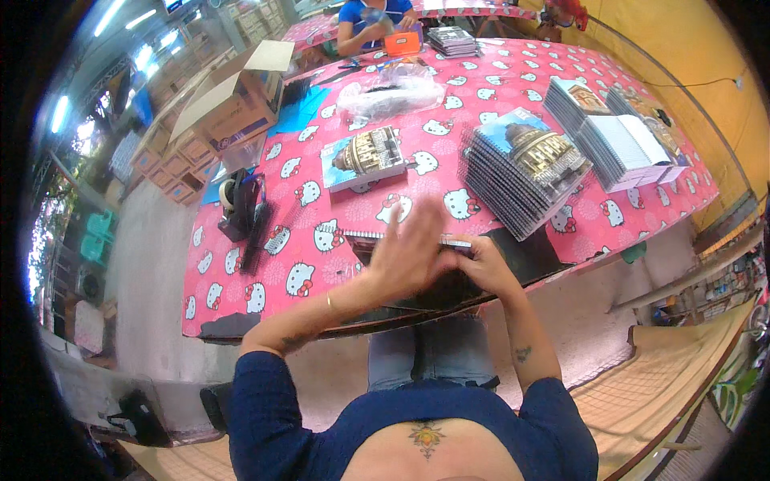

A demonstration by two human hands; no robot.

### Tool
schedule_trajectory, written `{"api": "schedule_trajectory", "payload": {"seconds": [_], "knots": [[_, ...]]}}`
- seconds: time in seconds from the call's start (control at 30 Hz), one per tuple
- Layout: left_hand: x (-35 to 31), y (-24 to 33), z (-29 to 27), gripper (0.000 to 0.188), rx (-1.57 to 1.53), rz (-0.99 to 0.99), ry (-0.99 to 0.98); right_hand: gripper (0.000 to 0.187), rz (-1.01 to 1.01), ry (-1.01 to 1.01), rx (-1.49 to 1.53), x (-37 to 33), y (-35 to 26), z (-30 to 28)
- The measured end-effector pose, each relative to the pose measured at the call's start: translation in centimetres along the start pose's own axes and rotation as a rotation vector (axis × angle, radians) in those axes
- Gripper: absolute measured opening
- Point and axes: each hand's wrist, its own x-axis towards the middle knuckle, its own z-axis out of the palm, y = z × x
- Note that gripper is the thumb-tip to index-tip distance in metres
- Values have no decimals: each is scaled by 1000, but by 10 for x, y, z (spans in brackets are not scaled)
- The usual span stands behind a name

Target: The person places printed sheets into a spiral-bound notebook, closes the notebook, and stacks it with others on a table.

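Note:
At the table's near edge, a spiral notebook (365, 240) stands partly hidden behind my hands. My right hand (485, 266) is closed on its right end, with the thumb near the top edge. My left hand (413, 247) is smeared by motion, its fingers stretched out and apart, in front of the notebook. Beyond my hands lies a small stack of notebooks (365, 158) with a building on the cover. To the right stands a taller stack of spiral notebooks (533, 172) with black coils and a similar cover.
More notebook stacks (626, 148) stand at the far right on the pink patterned table (301, 232). A black tape dispenser (239, 204) sits at the left, near cardboard boxes (233, 108). Clear plastic wrap (389, 98) lies farther back. Across the table a person in blue (373, 20) handles something.

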Motion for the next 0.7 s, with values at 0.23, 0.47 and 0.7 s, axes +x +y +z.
{"api": "schedule_trajectory", "payload": {"seconds": [0.23, 0.47, 0.7], "knots": [[-40, 34, 28, 84, -202, -32, 15, 22, -19, 7, 86, 2, 8, 5], [-31, 41, 9, 82, -286, 23, 56, 20, -33, 0, 21, -1, 16, 6], [-43, 53, 29, 82, -360, -7, 67, 19, -47, 21, -8, 0, 31, 6]]}}
